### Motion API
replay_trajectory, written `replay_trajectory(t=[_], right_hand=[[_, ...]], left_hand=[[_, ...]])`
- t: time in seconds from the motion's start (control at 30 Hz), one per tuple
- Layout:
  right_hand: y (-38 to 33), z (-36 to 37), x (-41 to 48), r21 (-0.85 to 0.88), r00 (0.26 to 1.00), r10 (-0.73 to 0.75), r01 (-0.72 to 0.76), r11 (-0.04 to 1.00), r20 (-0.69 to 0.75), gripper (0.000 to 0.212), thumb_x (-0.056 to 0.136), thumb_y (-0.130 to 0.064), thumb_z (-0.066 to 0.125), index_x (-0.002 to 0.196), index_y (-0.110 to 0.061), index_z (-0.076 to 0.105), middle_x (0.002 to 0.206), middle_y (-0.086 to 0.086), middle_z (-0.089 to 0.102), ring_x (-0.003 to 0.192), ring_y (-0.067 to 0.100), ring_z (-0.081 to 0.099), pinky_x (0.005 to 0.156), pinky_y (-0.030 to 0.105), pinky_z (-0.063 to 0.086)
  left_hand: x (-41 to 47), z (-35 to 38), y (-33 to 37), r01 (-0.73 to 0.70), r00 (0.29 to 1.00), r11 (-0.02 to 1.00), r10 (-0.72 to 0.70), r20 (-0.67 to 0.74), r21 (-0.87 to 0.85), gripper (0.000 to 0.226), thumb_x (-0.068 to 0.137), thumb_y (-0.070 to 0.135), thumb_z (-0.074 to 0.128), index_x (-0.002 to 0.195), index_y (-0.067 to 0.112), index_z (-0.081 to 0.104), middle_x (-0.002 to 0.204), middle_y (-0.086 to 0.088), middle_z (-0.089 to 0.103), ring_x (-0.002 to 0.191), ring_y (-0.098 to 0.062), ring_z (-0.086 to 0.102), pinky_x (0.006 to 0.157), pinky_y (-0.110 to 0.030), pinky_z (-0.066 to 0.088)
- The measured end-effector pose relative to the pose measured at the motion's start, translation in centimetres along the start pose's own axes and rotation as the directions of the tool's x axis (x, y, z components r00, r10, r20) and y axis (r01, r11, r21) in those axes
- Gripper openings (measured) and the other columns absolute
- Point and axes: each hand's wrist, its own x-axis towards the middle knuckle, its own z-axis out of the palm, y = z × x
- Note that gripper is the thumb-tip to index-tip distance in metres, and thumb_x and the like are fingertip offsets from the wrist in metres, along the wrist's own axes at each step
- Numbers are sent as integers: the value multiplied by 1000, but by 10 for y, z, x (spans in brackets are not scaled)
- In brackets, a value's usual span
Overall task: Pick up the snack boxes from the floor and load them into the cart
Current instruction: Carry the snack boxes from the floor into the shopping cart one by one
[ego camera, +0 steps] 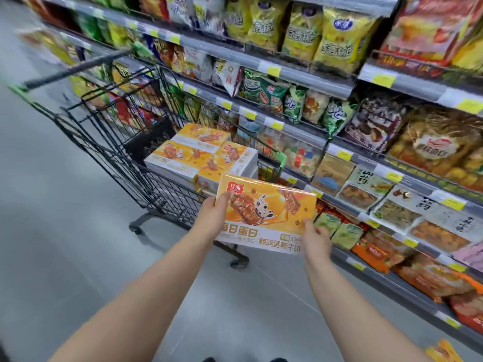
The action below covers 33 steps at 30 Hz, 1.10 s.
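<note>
I hold an orange and white snack box (264,212) flat in front of me, picture side up. My left hand (215,215) grips its left edge and my right hand (315,237) grips its lower right corner. Just beyond it stands a black wire shopping cart (109,142), and the held box is at the cart's near end, above the floor. Several matching orange boxes (201,155) lie stacked inside the cart basket. Another orange box corner (441,352) shows on the floor at the bottom right.
Store shelves (313,82) packed with snack bags run along the right side, close to the cart. The grey aisle floor (52,231) stretches to the left and toward me. The cart handle (75,67) points away at the upper left.
</note>
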Motion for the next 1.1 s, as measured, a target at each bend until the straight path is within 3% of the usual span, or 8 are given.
replay_trajectory(t=[0.13, 0.3, 0.37, 0.73, 0.83, 0.93, 1.03, 1.1], right_hand=[[-33, 48, 3, -12, 999, -40, 40, 999, -12, 28, 83, -49, 55, 82, -21, 58, 97, 6, 67, 88, 27, 64, 80, 41, 52], [-74, 103, 30, -50, 992, -123, 124, 991, 24, 34, 93, -42, 51, 92, -8, 56, 84, 4, 56, 69, 20, 51, 57, 33, 34], [-89, 131, 47, -95, 990, -131, 135, 986, 50, 40, 90, -50, 49, 94, -11, 53, 88, 5, 54, 76, 23, 52, 60, 34, 35], [-173, 271, 116, -383, 909, -16, 191, 904, 417, 54, 80, -59, 53, 99, -8, 58, 103, 11, 61, 90, 30, 62, 68, 33, 41], [-185, 301, 131, -409, 894, 9, 196, 891, 447, 45, 83, -58, 54, 90, -14, 55, 90, 4, 56, 83, 25, 59, 69, 34, 39], [-197, 329, 140, -422, 903, 35, 166, 891, 428, 40, 88, -51, 56, 76, -13, 50, 73, 3, 49, 68, 23, 54, 59, 31, 36], [-213, 355, 145, -426, 910, 72, 120, 897, 408, 43, 93, -45, 54, 64, -15, 41, 59, 3, 36, 51, 21, 38, 52, 31, 29], [-217, 375, 152, -457, 922, 116, 71, 887, 369, 42, 92, -48, 54, 71, -13, 45, 63, 4, 38, 58, 24, 46, 55, 33, 36]], left_hand=[[42, -37, 10, 15, 1000, 1000, -15, -4, -3, 63, 97, 54, 34, 149, 19, 31, 154, -3, 34, 138, -26, 36, 104, -42, 33], [106, -65, 32, -9, 997, 1000, 11, -78, 17, 53, 101, 46, 30, 147, 22, 34, 154, -2, 33, 139, -26, 35, 102, -38, 33], [131, -76, 42, 0, 995, 1000, 1, -99, 6, 55, 98, 49, 35, 145, 22, 34, 150, -4, 39, 134, -27, 40, 95, -36, 33], [280, -142, 85, 143, 971, 989, -132, -200, 42, 72, 91, 59, 40, 149, 18, 31, 154, -7, 34, 134, -33, 41, 108, -45, 37], [321, -157, 89, 172, 971, 982, -157, -183, 71, 81, 81, 67, 42, 145, 17, 40, 147, -10, 44, 127, -35, 47, 107, -49, 38], [363, -169, 94, 170, 971, 981, -151, -185, 91, 63, 89, 56, 45, 132, 10, 52, 134, -13, 53, 107, -31, 54, 92, -37, 43], [409, -180, 98, 198, 973, 972, -180, -143, 125, 61, 90, 50, 47, 133, 7, 48, 132, -17, 52, 113, -35, 55, 92, -39, 44], [442, -187, 102, 210, 976, 959, -194, -98, 192, 64, 89, 51, 46, 136, 8, 46, 134, -17, 51, 116, -36, 54, 97, -43, 45]])
